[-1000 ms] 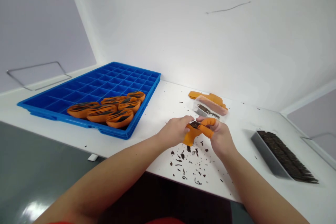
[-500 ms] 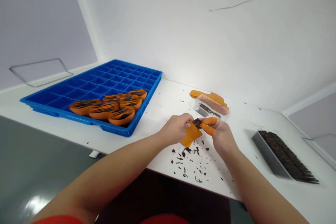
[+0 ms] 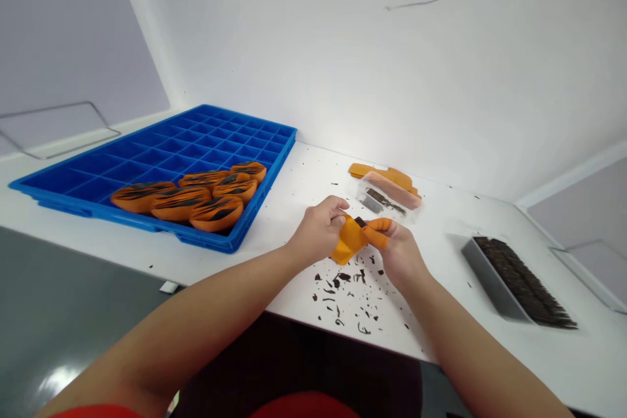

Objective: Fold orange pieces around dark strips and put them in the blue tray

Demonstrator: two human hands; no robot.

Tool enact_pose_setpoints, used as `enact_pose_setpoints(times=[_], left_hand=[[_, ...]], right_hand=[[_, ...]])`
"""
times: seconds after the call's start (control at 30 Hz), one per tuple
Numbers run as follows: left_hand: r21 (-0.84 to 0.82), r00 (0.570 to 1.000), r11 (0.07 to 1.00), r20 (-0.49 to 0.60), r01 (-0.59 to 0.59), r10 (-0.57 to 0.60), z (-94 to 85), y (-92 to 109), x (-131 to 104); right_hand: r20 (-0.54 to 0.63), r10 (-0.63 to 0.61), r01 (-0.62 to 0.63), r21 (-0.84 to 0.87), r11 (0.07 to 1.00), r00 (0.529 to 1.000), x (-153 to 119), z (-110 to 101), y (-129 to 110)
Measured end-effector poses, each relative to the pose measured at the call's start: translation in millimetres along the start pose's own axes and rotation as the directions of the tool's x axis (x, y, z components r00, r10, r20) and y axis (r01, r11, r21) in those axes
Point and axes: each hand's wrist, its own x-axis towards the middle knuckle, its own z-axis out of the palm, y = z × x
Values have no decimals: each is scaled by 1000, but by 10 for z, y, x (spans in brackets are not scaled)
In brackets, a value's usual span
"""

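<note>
My left hand (image 3: 321, 230) is closed on the edge of an orange paper piece (image 3: 349, 241), which hangs over the table in front of me. Fingertips of my right hand (image 3: 398, 251), wearing orange covers, pinch a small dark brown piece (image 3: 361, 222) at the paper's upper right edge. Dark crumbs (image 3: 345, 277) lie scattered below both hands. At the left, a blue divided tray (image 3: 181, 150) holds several orange bundles (image 3: 215, 211) with dark pieces in them, grouped at its near right corner.
A grey metal tray (image 3: 494, 287) of stacked dark strips (image 3: 524, 281) stands at the right. Behind my hands are a clear container (image 3: 373, 202) with dark bits and a stack of orange papers (image 3: 386, 174) near the wall. The table's front edge runs below my forearms.
The dark piece now shows less of its face, and the orange paper is turned more towards the camera. My left fingers have shifted on the paper. The whole view has moved slightly.
</note>
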Motion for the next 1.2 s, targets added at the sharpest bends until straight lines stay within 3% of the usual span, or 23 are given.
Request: enact_pose_setpoints(times=[0.1, 0.2, 0.3, 0.4, 0.47, 0.57, 0.63, 0.83, 1.03, 1.1, 1.2], left_hand=[[-19, 1000, 1000, -30, -8, 7, 4, 1, 4], [-16, 999, 1000, -48, -15, 15, -4, 12, 3], [-26, 998, 999, -54, -27, 26, -8, 18, 2], [-57, 997, 997, -65, -43, 40, -1, 19, 6], [-92, 996, 994, -72, -53, 46, 5, 26, 6], [-128, 997, 990, -59, -65, 58, 8, 45, -2], [-131, 997, 989, -44, -74, 69, 4, 56, -10], [-84, 994, 991, -32, -104, 101, -11, 41, -16], [70, 985, 982, 18, -174, 173, -18, 36, -32], [112, 978, 972, 21, -209, 208, -24, 46, -40], [153, 966, 954, 9, -257, 259, -38, 68, -46]], right_hand=[[0, -47, 46, -81, 996, 999, -40, 32, -12], [-10, -193, 183, -274, 944, 981, -67, 40, 2], [13, -450, 395, -500, 771, 893, -70, 28, 45], [57, -627, 536, -581, 612, 777, -62, 18, 61], [58, -618, 530, -580, 619, 784, -57, 16, 38], [126, -449, 441, -538, 718, 885, -52, 20, -14], [177, -385, 418, -521, 744, 906, -49, 24, -30], [198, -494, 515, -536, 669, 847, -31, 15, 26], [157, -494, 480, -602, 639, 855, -41, -20, 15], [165, -540, 513, -617, 597, 826, -50, -22, 2], [195, -648, 596, -640, 485, 737, -55, -26, -6]])
